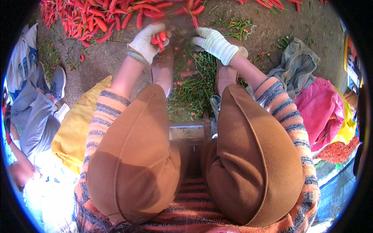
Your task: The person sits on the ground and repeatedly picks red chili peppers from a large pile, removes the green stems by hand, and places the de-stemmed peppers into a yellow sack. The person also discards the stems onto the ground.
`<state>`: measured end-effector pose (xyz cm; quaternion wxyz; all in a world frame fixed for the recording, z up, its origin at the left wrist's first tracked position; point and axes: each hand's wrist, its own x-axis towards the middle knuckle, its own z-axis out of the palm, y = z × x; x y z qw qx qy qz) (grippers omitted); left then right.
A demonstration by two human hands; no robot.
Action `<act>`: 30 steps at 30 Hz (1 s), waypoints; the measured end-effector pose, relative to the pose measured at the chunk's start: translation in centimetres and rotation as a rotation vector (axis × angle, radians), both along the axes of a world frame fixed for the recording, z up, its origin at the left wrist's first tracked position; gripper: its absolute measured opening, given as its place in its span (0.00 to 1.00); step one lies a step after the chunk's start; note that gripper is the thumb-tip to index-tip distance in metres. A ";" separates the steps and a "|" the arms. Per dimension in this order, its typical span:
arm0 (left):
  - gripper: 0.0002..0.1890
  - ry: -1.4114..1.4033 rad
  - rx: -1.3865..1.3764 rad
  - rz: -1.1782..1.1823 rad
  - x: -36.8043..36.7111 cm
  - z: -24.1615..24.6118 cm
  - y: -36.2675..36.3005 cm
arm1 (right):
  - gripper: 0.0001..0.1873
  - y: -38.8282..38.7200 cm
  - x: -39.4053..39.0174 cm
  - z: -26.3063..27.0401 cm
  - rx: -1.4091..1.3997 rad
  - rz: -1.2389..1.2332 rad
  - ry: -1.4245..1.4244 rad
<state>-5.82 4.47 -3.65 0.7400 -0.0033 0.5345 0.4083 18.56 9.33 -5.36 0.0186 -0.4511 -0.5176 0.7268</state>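
My left hand (150,38), in a white knit glove, is closed around several red chili peppers (159,39). Their ends show between the fingers. Across a small gap, my right hand (217,45) wears a pale glove with yellow-green stripes. Its fingertips are blurred, so whether they pinch anything is unclear. Just beyond them lies a red chili (194,21). On the ground between my feet, below both hands, is a litter of green chili stems (198,81) with red bits among them. A large heap of red chilies (96,17) spreads beyond my left hand.
Crumpled grey plastic (297,61) and a pink sack (320,107) lie to my right. A yellow sack (84,119) is by my left thigh. Farther left sits another person (38,110) in grey trousers. Loose green stems (239,27) are scattered beyond my right hand.
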 end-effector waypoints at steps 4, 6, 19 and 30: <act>0.13 -0.064 0.032 0.055 0.0 -0.1 -0.2 | 0.18 0.4 0.4 -0.4 -0.089 -0.025 0.008; 0.18 -0.070 0.037 0.050 0.0 0.0 -0.5 | 0.17 0.4 0.3 -0.7 -0.103 -0.040 0.080; 0.23 -0.129 0.074 0.032 -0.1 0.0 -0.4 | 0.16 0.7 0.3 -0.2 -0.044 0.032 0.038; 0.24 -0.115 0.094 0.022 -0.1 -0.3 -0.5 | 0.15 0.7 0.4 -0.5 -0.045 0.031 0.041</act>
